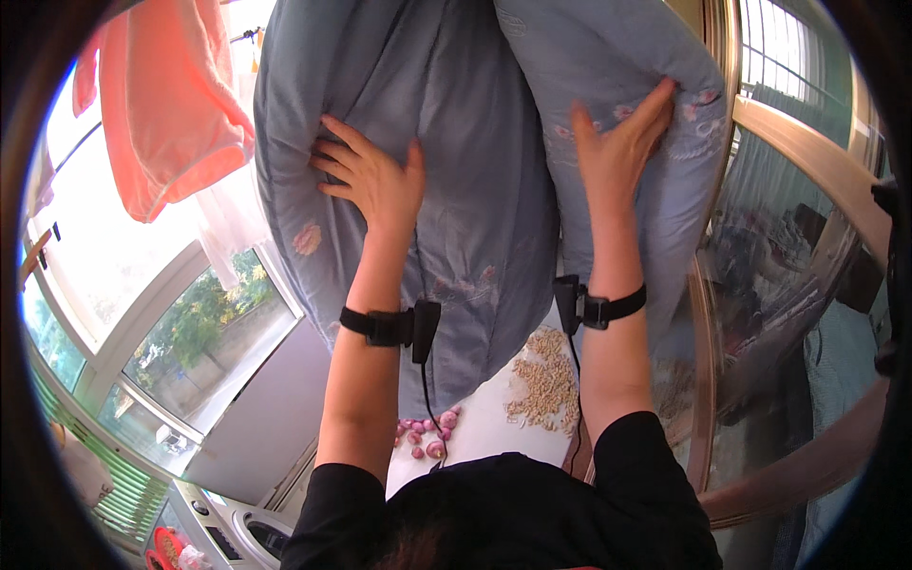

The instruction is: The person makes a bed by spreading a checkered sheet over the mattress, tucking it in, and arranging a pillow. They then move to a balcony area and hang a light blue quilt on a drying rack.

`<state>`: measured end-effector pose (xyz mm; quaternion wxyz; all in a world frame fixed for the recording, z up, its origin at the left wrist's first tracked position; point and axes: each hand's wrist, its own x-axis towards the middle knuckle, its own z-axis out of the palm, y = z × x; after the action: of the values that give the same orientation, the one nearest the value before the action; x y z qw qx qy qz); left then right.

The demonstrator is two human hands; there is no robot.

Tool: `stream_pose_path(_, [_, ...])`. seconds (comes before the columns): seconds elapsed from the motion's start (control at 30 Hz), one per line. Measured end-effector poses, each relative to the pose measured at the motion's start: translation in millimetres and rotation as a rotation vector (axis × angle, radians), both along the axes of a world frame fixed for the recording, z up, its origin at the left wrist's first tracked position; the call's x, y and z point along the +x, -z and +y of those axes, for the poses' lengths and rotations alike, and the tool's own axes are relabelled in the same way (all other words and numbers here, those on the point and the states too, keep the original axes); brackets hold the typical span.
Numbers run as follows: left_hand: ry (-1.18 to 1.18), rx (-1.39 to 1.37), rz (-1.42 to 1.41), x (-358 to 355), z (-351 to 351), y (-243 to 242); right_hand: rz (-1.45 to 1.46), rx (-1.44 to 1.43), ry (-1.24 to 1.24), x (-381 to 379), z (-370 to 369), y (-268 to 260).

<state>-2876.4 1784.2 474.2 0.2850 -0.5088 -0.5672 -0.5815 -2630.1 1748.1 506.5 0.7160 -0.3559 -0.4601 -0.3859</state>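
A thick blue-grey quilt (474, 214) with pink flower embroidery hangs in front of me in deep folds. My left hand (374, 171) lies against its left part, fingers spread and thumb raised apart. Farther right, my right hand (620, 149) touches the quilt's flowered section, thumb and index finger wide apart; its other fingers are partly hidden. Neither hand visibly pinches the fabric. Each forearm wears a black strap with a small device and a cable. The quilt's upper end lies beyond the picture.
Below the quilt, shelled peanuts or similar seeds (545, 385) and several red onions (434, 449) lie on a white surface (484, 427). A coral garment (171, 121) hangs by the windows. A washing machine (260, 531) stands lower left; a framed glass door (776, 214) borders the right.
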Motion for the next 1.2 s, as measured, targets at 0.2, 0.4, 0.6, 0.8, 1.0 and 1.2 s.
stream_pose_path(0.2, [-0.027,0.135,-0.19,5.8,49.5,-53.8,0.036,0.025,0.245,59.7,16.4,-75.3])
stream_pose_path(0.4, [-0.085,0.312,-0.167,5.8,93.7,-100.4,0.136,0.004,0.297,95.4,53.7,-146.9])
stream_pose_path(0.6, [-0.052,0.171,-0.1,10.2,150.2,-158.2,-0.005,-0.087,0.149,152.3,116.2,-217.1])
stream_pose_path(0.8, [0.45,-0.168,0.007,7.2,243.7,-233.7,-0.063,-0.495,-0.124,212.4,217.9,-272.0])
stream_pose_path(1.0, [1.064,-0.36,-0.207,53.4,324.7,-188.5,0.327,-1.018,-0.62,244.6,322.4,-215.5])
stream_pose_path(1.2, [1.086,-0.897,-0.322,60.5,359.4,-114.3,0.399,-1.005,-0.891,259.8,369.0,-137.8])
